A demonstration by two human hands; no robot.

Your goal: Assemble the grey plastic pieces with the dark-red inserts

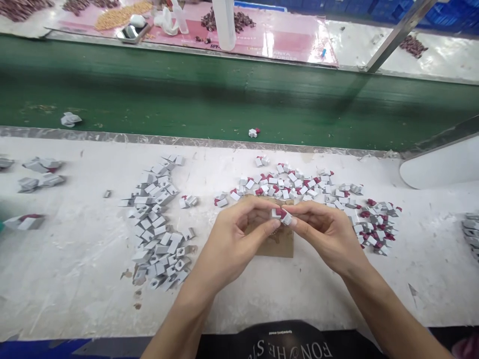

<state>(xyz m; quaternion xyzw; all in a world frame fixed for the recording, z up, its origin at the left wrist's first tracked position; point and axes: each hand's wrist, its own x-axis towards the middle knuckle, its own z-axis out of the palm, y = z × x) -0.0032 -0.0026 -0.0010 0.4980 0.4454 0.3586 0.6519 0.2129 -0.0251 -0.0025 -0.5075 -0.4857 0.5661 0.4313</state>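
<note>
So, from the head camera, the thing being worked on was a small white-and-red piece [281,215], held up just over the brown pad [276,248]. Both hands were on it: the left hand [239,239] had its thumb and fingertips pinched on one side, and the right hand [325,229] was clamped on the other, so the tips nearly met.

My guess on handling: super light, stiff, probably hard plastic, maybe a bit slick on the flat faces. Didn't look fragile, but it was tiny and easy to fumble. Best hold was probably thumb and fingertip on the pale blocky ends, keeping the red middle clear.

As for containers, the loose parts weren't in any. Plain grey-white blocks [159,224] lay in a heap left of the pad, and finished-looking white-and-red parts [284,184] were strewn just beyond it, with another cluster [377,229] off to its right. Way past the pad, toward the right, sat what looked like blue bins [456,12]; couldn't tell what was in them. Same with the tall white cylinder [224,25] standing far beyond the pad: contents, if any, didn't show.
</note>
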